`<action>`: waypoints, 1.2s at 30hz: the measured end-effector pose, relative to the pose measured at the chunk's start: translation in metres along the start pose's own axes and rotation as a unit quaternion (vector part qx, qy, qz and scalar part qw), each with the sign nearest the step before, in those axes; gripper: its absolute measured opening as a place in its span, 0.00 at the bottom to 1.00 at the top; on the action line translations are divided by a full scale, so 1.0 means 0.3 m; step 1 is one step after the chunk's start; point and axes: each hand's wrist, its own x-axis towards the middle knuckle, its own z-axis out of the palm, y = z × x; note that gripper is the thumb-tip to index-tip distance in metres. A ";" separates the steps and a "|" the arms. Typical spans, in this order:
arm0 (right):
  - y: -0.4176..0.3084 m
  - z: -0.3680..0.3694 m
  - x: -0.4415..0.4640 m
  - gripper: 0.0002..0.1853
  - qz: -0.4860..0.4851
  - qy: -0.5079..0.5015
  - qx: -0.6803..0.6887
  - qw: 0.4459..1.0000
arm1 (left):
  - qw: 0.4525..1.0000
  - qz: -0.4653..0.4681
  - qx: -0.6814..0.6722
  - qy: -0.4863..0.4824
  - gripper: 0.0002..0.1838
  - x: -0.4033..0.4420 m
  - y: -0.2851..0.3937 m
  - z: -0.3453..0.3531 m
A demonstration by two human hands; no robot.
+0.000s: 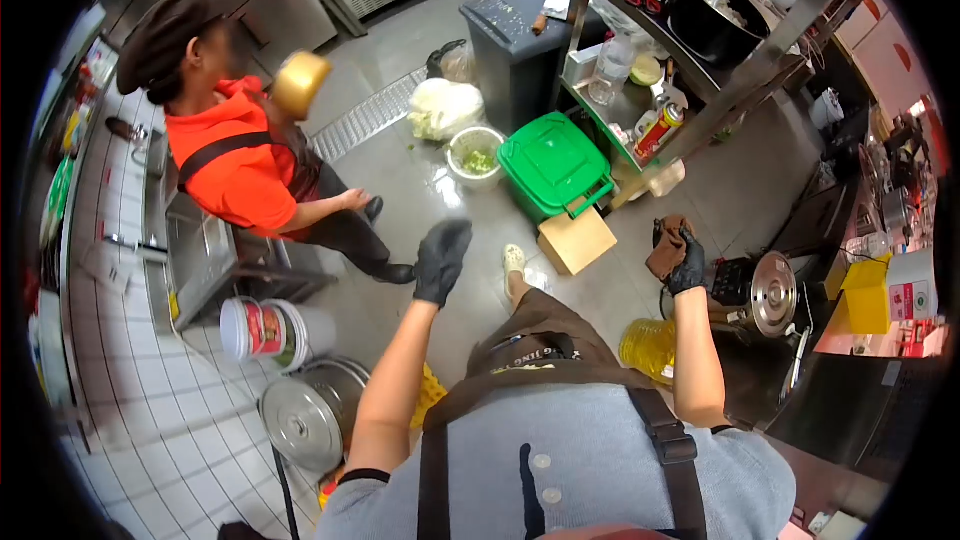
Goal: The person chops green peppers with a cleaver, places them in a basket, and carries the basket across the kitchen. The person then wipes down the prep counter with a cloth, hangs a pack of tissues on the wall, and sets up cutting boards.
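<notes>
My left hand (442, 258), in a black glove, hangs over the floor with its fingers loosely extended and slightly blurred; nothing shows in it. On the other side, my right hand (688, 265), also black-gloved, is closed around a folded brown cloth (667, 248). Below that hand stands a clear container of yellow oil (648, 348). A round steel lid (773, 293) lies to its right. Ahead, between my hands, are a green lidded bin (555, 162) and a cardboard box (577, 240).
A co-worker in an orange shirt (225, 155) stands front left beside a blurred gold-coloured object (300, 85). A white basket with chopped greens (474, 170) sits on the floor. Metal shelving (690, 145) rises front right. White buckets (255, 328) and a lidded steel pot (302, 417) stand left.
</notes>
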 end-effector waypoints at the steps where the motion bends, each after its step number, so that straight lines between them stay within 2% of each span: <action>1: 0.008 0.039 0.051 0.20 -0.030 0.019 -0.010 0.999 | 1.000 0.015 -0.021 -0.007 0.10 0.140 0.004 0.028; 3: 0.047 0.131 0.170 0.19 -0.084 0.059 -0.030 0.994 | 1.000 0.018 0.010 -0.015 0.10 0.403 0.029 0.074; 4: 0.051 0.139 0.259 0.19 -0.079 0.055 -0.041 0.995 | 0.999 0.021 0.026 -0.016 0.10 0.540 0.045 0.087; 5: 0.063 0.151 0.359 0.18 -0.076 0.050 -0.052 0.995 | 0.999 0.031 -0.004 -0.010 0.11 0.690 -0.044 0.126; 7: 0.093 0.189 0.518 0.15 -0.085 0.076 -0.111 0.987 | 0.999 0.005 0.018 -0.026 0.11 0.895 -0.008 0.162; 8: 0.103 0.222 0.596 0.14 -0.049 0.048 -0.088 0.994 | 0.999 -0.009 0.028 -0.034 0.12 0.989 0.007 0.181; 9: 0.123 0.308 0.655 0.14 -0.027 0.074 -0.090 0.993 | 0.995 0.024 0.092 -0.019 0.14 1.077 0.033 0.192; 10: 0.143 0.410 0.700 0.14 -0.007 0.101 -0.089 0.991 | 0.996 0.038 0.076 -0.028 0.16 1.166 0.033 0.212; 12: 0.167 0.568 0.794 0.16 0.011 0.120 -0.128 0.984 | 0.989 0.057 0.134 -0.019 0.17 1.358 -0.008 0.269; 14: 0.193 0.714 0.838 0.19 0.000 0.118 -0.158 0.980 | 0.985 0.082 0.147 -0.042 0.18 1.529 -0.025 0.322; 16: 0.213 0.829 0.891 0.20 -0.038 0.092 -0.178 0.979 | 0.974 0.043 0.207 -0.084 0.20 1.708 -0.006 0.383; 17: 0.219 0.788 0.922 0.20 -0.022 0.107 -0.139 0.984 | 0.971 0.045 0.216 -0.089 0.21 1.796 -0.027 0.421; 20: 0.247 0.774 0.931 0.22 -0.054 0.164 -0.076 0.982 | 0.954 0.044 0.271 -0.118 0.21 2.031 -0.064 0.555; 21: 0.252 0.802 0.912 0.23 -0.052 0.232 -0.086 0.967 | 0.935 0.066 0.328 -0.116 0.19 2.116 -0.115 0.625; 22: 0.278 0.820 0.914 0.24 -0.062 0.237 -0.025 0.969 | 0.937 0.044 0.325 -0.118 0.20 2.171 -0.127 0.683; 26: 0.376 0.772 0.922 0.24 -0.056 0.337 -0.003 0.940 | 0.937 0.026 0.328 -0.117 0.21 2.270 -0.163 0.874; 27: 0.405 0.755 0.944 0.22 -0.055 0.325 0.025 0.944 | 0.937 0.026 0.327 -0.117 0.21 2.289 -0.183 0.911; 28: 0.404 0.855 0.979 0.21 -0.043 0.324 0.006 0.945 | 0.941 0.004 0.319 -0.115 0.20 2.312 -0.219 0.951; 30: 0.446 0.793 1.041 0.20 -0.024 0.332 -0.018 0.943 | 0.945 -0.044 0.307 -0.106 0.19 2.347 -0.300 1.005; 31: 0.467 0.779 1.088 0.20 -0.031 0.317 0.000 0.948 | 0.944 -0.063 0.305 -0.111 0.20 2.349 -0.272 0.984; 34: 0.467 0.806 1.223 0.19 -0.045 0.272 -0.006 0.961 | 0.881 -0.053 0.390 -0.260 0.19 2.441 -0.249 0.932; 35: 0.456 0.828 1.266 0.19 -0.047 0.264 -0.026 0.963 | 0.884 -0.039 0.387 -0.261 0.18 2.488 -0.335 0.953; 36: 0.474 0.731 1.306 0.18 -0.041 0.270 -0.079 0.959 | 0.936 -0.044 0.284 -0.204 0.16 2.515 -0.474 0.988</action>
